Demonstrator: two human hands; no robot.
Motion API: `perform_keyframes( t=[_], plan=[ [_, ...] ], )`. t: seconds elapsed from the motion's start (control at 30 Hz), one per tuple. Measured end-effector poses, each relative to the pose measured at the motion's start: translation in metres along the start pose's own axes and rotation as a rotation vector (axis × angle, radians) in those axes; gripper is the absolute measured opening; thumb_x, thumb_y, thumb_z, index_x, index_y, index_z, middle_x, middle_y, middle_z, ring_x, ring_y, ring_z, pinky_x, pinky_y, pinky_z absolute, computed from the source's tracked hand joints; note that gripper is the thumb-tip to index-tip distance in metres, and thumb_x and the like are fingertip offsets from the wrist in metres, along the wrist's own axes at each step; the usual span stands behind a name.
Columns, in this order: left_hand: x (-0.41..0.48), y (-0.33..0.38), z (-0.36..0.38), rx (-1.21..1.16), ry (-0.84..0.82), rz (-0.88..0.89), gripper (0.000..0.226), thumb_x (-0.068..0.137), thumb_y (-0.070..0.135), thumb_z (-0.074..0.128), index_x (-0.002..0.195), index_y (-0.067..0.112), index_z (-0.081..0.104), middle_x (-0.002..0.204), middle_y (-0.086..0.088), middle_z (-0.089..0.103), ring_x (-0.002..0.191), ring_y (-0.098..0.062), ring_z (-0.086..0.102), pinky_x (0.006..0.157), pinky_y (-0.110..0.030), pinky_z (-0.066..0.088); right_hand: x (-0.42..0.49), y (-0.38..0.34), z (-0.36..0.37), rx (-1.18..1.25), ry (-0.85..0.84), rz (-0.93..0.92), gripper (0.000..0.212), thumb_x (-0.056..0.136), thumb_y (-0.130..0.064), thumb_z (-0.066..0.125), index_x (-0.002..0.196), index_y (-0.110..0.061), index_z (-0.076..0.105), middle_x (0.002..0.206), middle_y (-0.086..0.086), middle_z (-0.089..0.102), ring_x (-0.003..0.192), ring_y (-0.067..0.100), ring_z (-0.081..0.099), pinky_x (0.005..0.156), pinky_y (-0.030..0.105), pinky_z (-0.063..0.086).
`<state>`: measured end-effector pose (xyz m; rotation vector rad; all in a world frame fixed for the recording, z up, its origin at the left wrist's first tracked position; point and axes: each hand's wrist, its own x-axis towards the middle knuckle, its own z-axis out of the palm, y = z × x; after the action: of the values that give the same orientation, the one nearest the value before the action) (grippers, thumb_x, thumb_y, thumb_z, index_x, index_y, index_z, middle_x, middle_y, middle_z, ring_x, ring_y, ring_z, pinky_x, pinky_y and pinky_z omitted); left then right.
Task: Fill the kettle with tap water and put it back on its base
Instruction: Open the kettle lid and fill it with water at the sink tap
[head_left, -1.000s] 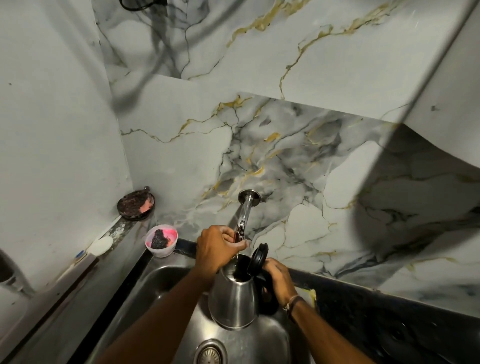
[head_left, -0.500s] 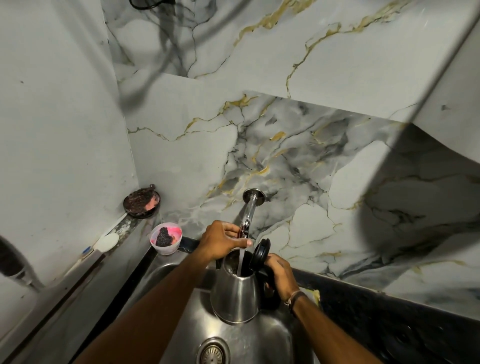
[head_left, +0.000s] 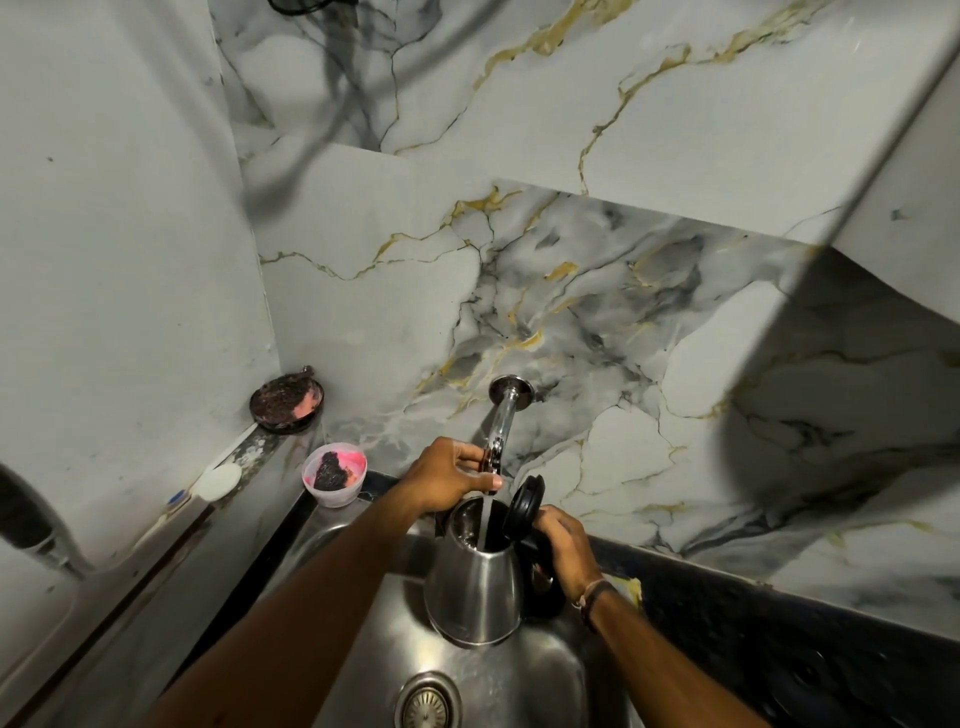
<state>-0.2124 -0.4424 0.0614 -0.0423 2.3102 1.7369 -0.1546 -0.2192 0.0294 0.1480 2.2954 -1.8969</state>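
Observation:
A stainless steel kettle (head_left: 475, 592) is held upright over the steel sink (head_left: 524, 680), its black lid (head_left: 524, 504) flipped open to the right. My right hand (head_left: 563, 545) grips the kettle's black handle. My left hand (head_left: 447, 475) is closed on the handle of the chrome wall tap (head_left: 503, 421). A stream of water (head_left: 484, 522) falls from the tap into the kettle's open mouth. The kettle's base is not in view.
The sink drain (head_left: 427, 704) lies below the kettle. A pink cup with a dark scrubber (head_left: 335, 475) stands at the sink's left corner, a dark dish (head_left: 285, 405) behind it. A black counter (head_left: 779, 639) runs to the right, marble wall behind.
Water now runs from the tap into the kettle; one second ago no stream showed. My hands and the kettle have hardly moved.

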Motion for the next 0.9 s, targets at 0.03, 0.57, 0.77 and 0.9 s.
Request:
perform_keyframes(
  t=[0.03, 0.57, 0.77, 0.9],
  plan=[
    [0.0005, 0.0003, 0.0, 0.002, -0.005, 0.0, 0.036, 0.085, 0.016, 0.1, 0.118, 0.011, 0.088, 0.111, -0.01, 0.091, 0.112, -0.032, 0.086, 0.115, -0.057, 0.062, -0.0002, -0.0002, -0.0002, -0.002, -0.001, 0.002, 0.057, 0.083, -0.039, 0.058, 0.103, 0.012, 0.072, 0.112, 0.032, 0.074, 0.1, 0.034, 0.069, 0.088, 0.039, 0.053],
    [0.0019, -0.0008, 0.0013, 0.007, -0.005, -0.027, 0.039, 0.085, 0.017, 0.1, 0.121, 0.009, 0.087, 0.114, -0.013, 0.09, 0.115, -0.033, 0.085, 0.118, -0.059, 0.06, -0.0065, 0.0009, -0.0025, -0.02, -0.005, 0.002, 0.056, 0.082, -0.038, 0.057, 0.103, 0.012, 0.072, 0.111, 0.03, 0.074, 0.096, 0.026, 0.067, 0.085, 0.037, 0.053],
    [-0.0001, 0.0003, 0.0018, 0.013, -0.003, -0.026, 0.04, 0.087, 0.016, 0.099, 0.124, 0.01, 0.085, 0.116, -0.011, 0.09, 0.115, -0.03, 0.085, 0.117, -0.057, 0.061, -0.0048, 0.0036, -0.001, -0.01, -0.005, 0.009, 0.056, 0.082, -0.039, 0.059, 0.1, 0.012, 0.072, 0.11, 0.032, 0.074, 0.092, 0.023, 0.067, 0.082, 0.034, 0.053],
    [-0.0008, 0.0017, 0.0027, 0.004, 0.012, -0.022, 0.042, 0.087, 0.013, 0.099, 0.125, 0.005, 0.085, 0.119, -0.015, 0.088, 0.117, -0.034, 0.084, 0.118, -0.057, 0.06, -0.0032, 0.0065, 0.0, -0.006, 0.009, 0.024, 0.056, 0.081, -0.04, 0.061, 0.1, 0.013, 0.07, 0.11, 0.034, 0.073, 0.093, 0.028, 0.067, 0.086, 0.041, 0.053]
  ],
)
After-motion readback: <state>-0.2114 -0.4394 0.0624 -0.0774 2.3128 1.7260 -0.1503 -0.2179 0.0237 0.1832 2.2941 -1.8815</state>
